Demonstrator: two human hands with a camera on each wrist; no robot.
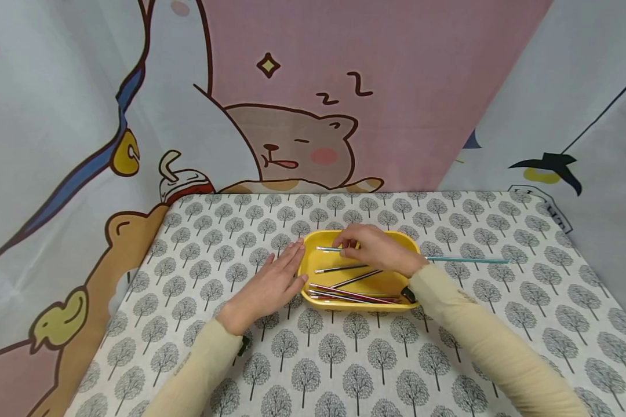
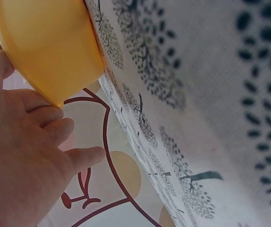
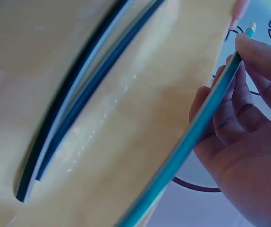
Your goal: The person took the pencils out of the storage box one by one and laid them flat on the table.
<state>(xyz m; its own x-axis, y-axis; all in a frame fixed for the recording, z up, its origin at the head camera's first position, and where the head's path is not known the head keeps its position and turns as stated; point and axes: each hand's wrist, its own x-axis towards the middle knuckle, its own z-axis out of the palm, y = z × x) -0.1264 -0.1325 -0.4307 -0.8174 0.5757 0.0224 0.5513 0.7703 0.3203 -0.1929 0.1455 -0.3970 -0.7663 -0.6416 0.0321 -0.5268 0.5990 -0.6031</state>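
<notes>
Thumb and fingertips of my right hand (image 1: 372,246) pinch a teal pencil (image 3: 206,118) near its pale eraser end, over the far side of a yellow tray (image 1: 365,307). In the head view the hand hides much of this pencil. My left hand (image 1: 273,284) rests along the tray's left end, fingers extended and thumb at the rim; the left wrist view shows its fingertips against the tray's corner. Inside the tray lie two dark pencils (image 1: 339,269), and several red and dark pencils (image 1: 352,293) bunch along the near wall.
Right of the tray, another teal pencil (image 1: 469,260) lies on the tree-patterned tablecloth (image 1: 344,359), its near part close to my right wrist. A cartoon-printed curtain (image 1: 396,87) stands behind the table and along both sides.
</notes>
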